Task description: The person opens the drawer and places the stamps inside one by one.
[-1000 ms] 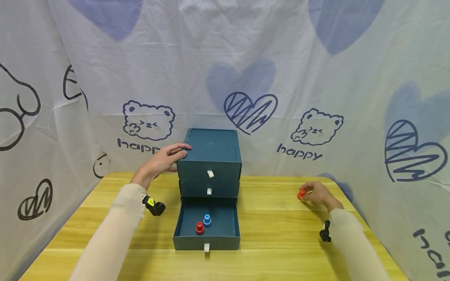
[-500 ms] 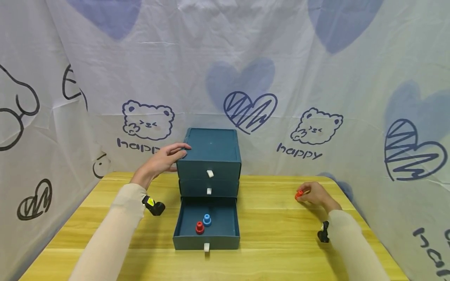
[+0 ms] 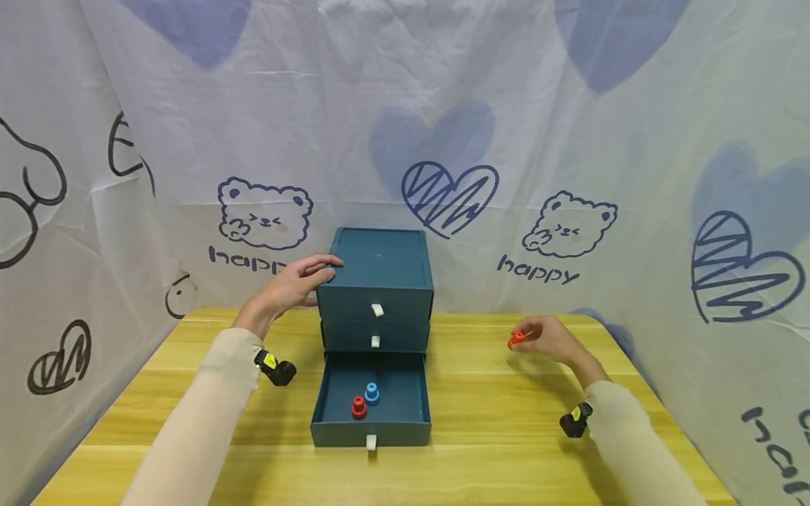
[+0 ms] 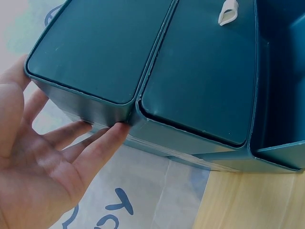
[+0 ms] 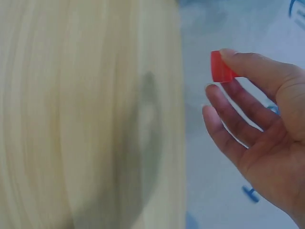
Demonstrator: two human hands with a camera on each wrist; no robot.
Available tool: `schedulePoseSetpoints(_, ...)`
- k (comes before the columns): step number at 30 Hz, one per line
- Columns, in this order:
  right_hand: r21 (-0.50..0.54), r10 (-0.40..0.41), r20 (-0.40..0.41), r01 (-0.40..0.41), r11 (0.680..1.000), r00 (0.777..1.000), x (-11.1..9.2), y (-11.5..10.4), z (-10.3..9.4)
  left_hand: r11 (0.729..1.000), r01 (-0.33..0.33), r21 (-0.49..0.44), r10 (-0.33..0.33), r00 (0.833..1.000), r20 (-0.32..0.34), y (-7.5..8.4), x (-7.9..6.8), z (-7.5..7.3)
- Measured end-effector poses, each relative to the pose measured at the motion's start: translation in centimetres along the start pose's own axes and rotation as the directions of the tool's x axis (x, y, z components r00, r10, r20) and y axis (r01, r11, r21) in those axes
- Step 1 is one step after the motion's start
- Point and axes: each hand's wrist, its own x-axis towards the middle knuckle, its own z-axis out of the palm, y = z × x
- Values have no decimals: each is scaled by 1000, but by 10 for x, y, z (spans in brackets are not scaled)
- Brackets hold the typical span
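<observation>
The right hand's grip point(image 3: 552, 340) is pinching a small red piece point(image 3: 515, 340) at the fingertips, apparently thumb against forefinger, above the desk point(image 3: 493, 414). The left hand point(image 3: 292, 287) is lying flat against the drawer box point(image 3: 380, 270), probably steadying it (bottom drawer point(image 3: 372, 420) open).

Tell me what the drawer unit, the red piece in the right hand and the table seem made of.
Drawer unit: likely matte teal plastic, with rounded moulded edges and a soft sheen. Red piece: probably smooth, opaque plastic. Table: pale wood or wood-look laminate, showing grain lines.
</observation>
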Motion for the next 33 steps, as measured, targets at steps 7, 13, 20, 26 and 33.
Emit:
schedulePoseSetpoints(7,8,-51,62,51,999,997,-5,-32,8,1000,0,-3,0,1000,1,1,0,0)
schedulePoseSetpoints(13,-4,-82,72,82,997,994,-6,-51,16,1000,2,-6,-2,1000,1,0,0,1)
schedulePoseSetpoints(20,12,-145,99,145,989,984,-9,-75,22,1000,-1,1,1,1000,-3,1,-1,1)
schedulePoseSetpoints(26,29,-196,134,194,981,971,-12,-88,29,1000,-3,7,3,1000,-5,1,-1,1)
schedulePoseSetpoints(33,63,-225,164,218,974,960,-14,-102,40,1000,2,9,-2,1000,-9,1,0,1)
